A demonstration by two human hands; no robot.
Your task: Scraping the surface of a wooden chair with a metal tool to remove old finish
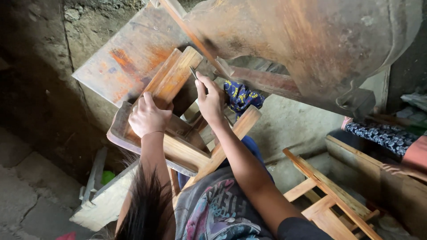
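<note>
A wooden stool [178,133] lies tipped on the person's lap. The left hand [149,116] is closed over its leg [173,75], steadying it; the right hand [209,100] pinches a thin metal tool [193,72] against that leg. The stool looks stiff and fairly heavy, best gripped by leg or seat rim.

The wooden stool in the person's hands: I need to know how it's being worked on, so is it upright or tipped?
Tipped: the wooden stool lies on its side, legs pointing sideways.
</note>
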